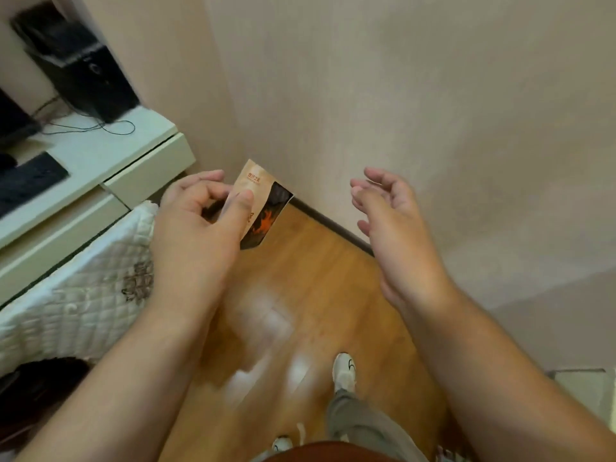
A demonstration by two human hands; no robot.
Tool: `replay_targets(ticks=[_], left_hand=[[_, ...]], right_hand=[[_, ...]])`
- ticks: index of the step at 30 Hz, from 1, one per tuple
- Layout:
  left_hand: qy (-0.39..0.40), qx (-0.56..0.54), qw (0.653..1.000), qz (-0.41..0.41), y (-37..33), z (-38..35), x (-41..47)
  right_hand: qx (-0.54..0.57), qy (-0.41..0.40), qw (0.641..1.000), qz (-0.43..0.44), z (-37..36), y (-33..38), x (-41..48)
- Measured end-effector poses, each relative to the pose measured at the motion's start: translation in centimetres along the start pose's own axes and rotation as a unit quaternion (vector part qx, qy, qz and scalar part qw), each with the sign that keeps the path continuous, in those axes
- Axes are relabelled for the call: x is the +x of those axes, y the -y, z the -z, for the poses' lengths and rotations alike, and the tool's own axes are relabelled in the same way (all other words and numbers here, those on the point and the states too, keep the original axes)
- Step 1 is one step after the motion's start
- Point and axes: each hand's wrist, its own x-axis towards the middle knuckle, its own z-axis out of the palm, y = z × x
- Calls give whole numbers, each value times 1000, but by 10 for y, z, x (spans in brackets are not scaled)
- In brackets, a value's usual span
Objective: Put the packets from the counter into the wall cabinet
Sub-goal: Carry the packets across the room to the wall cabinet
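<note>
Left hand (196,221) pinches a tan packet (258,203), its orange print unreadable; right hand (396,225) spread, holding nothing, near the wall (400,95).

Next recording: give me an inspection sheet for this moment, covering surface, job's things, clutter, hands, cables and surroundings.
Surface: white desk at left; no counter seen.
Job's things: one tan and black packet, held above the wooden floor; wall cabinet not in view.
Clutter: black speaker and dark keyboard on the desk.
Hands: left hand pinches the packet; right hand open, empty.
Cables: thin black cable on the desk.
Surroundings: beige wall, quilted white cover.
</note>
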Motion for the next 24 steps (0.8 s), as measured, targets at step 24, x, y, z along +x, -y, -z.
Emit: replay_targets(ticks=[24], left_hand=[[-241,100,964,60,12,18,137]], right_hand=[[-96,231,967,47,-150,59,207]])
